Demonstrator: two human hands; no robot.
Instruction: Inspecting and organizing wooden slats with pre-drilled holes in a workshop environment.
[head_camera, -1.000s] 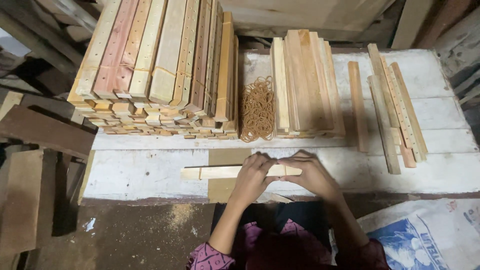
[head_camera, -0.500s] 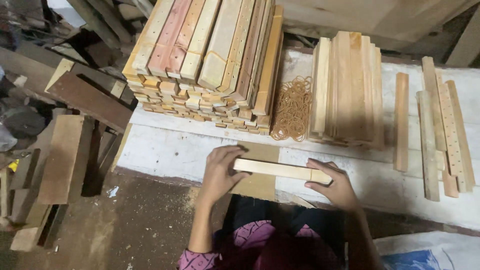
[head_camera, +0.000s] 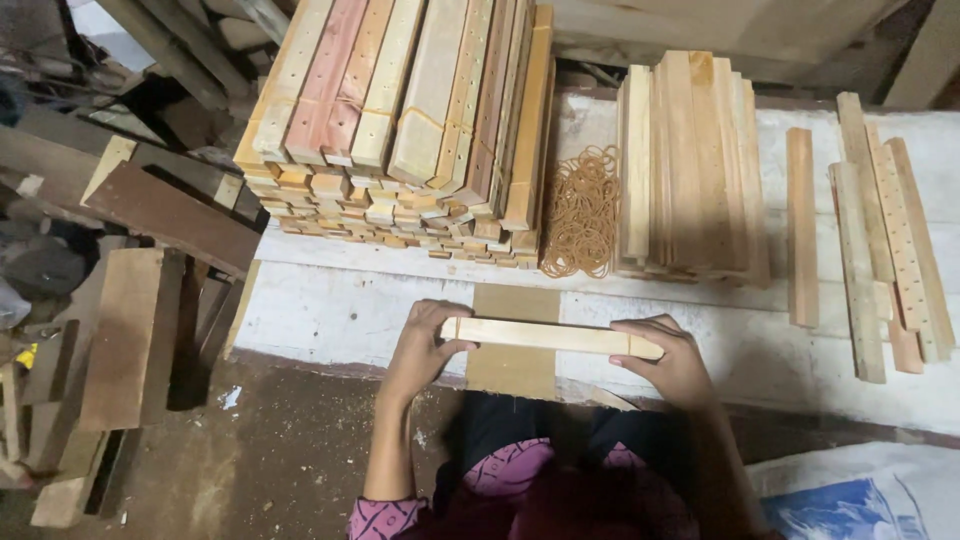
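I see my left hand (head_camera: 420, 345) gripping one end of a small bundle of wood sticks (head_camera: 550, 336). My right hand (head_camera: 675, 362) grips the other end. The bundle lies flat, just above the near edge of the white table (head_camera: 330, 315), over a brown card patch (head_camera: 512, 340). Down by my right side I see a white and blue sack (head_camera: 860, 495). A bit farther back, a heap of tan rubber bands (head_camera: 582, 212) sits on the table. To its left is a big stack of tied sticks (head_camera: 400, 130) with little holes in them. To its right is a smaller pile of plain sticks (head_camera: 690, 165). Far off to the right, some loose sticks (head_camera: 880, 230) lie side by side. On the floor to my left lie dark old boards (head_camera: 130, 330).
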